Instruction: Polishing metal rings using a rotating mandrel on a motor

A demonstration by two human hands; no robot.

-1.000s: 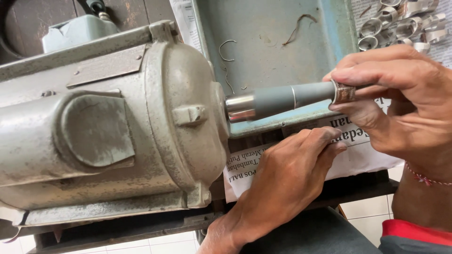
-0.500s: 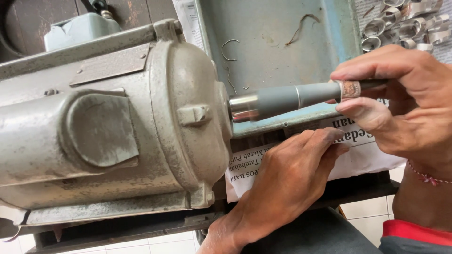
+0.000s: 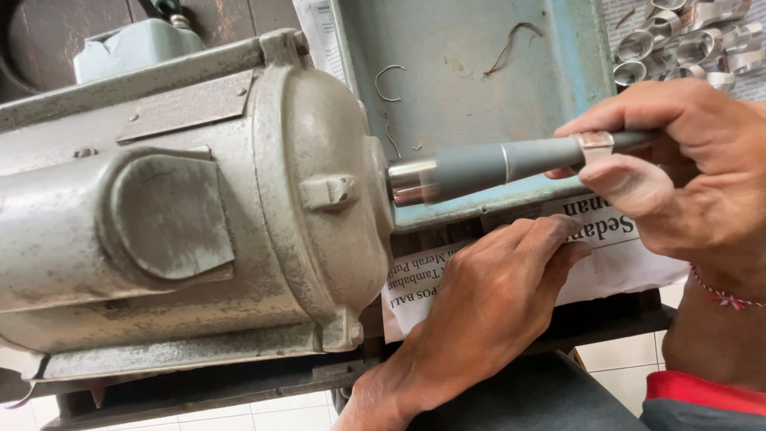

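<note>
Presently, everything is placed against the grey motor housing (image 3: 183, 215), which fills the picture's left half.

Spindle: a tapered grey spindle (image 3: 495, 165) is seen projecting from the rounded end of the motor housing, with a bright metal collar where it leaves the housing.

Ring: a silver band ring (image 3: 597, 147) is seated around the spindle, well out from the motor housing, near the thin end of the taper.

Right hand: the right hand (image 3: 686, 175) is closed on the ring, which is pinched between thumb below and fingers above; a red thread bracelet (image 3: 722, 295) is worn at the wrist.

Left hand: the left hand (image 3: 487, 307) is laid palm down, fingers together, on a sheet of newspaper (image 3: 614, 263) below the spindle and just beside the foot of the motor housing; nothing is gripped by it.

Tray: a worn blue-green metal tray (image 3: 479, 72) is set behind the spindle, its near rim touching the motor housing's end; thin wire scraps (image 3: 387, 80) are scattered on its floor.

Ring blanks: a heap of silver ring blanks (image 3: 686, 44) is seen beyond the tray, far from the motor housing, at the top corner.

Box: a pale green box (image 3: 128, 49) is partly hidden behind the top of the motor housing.
</note>
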